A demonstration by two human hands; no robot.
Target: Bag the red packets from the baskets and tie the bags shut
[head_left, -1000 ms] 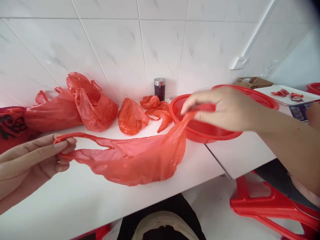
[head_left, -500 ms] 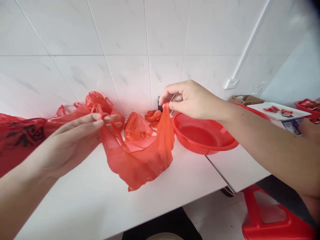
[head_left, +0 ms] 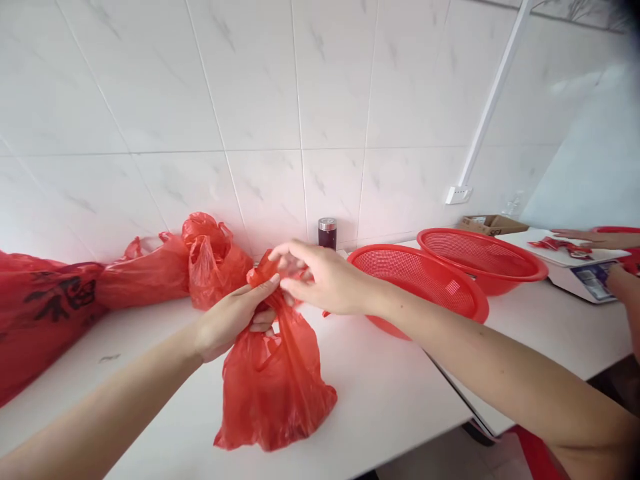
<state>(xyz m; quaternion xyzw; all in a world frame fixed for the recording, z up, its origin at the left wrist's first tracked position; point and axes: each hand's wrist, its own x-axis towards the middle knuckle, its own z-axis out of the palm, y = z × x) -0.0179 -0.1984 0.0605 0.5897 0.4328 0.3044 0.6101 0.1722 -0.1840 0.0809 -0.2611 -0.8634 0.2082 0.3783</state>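
Note:
A thin red plastic bag (head_left: 277,393) hangs over the white table, its lower part spread out and its top gathered. My left hand (head_left: 237,317) is closed around the gathered top, thumb laid along it. Just to the right, my right hand (head_left: 325,277) is beside the bag's top, with its thumb and curled fingers apart and slightly blurred. I see nothing held in it. Behind my hands, other red plastic is mostly hidden.
Filled red bags (head_left: 215,267) line the wall at left, beside a larger red bag with black lettering (head_left: 50,300). A dark tumbler (head_left: 327,233) stands at the back. Two red baskets (head_left: 480,313) sit at right. Beyond them, another person's hands are near a scale (head_left: 580,280) bearing red packets.
The bag, earlier stretched between both hands by its handles, is now gathered in my left hand. My hands have come together, and the right has let go. The view has tilted upward.

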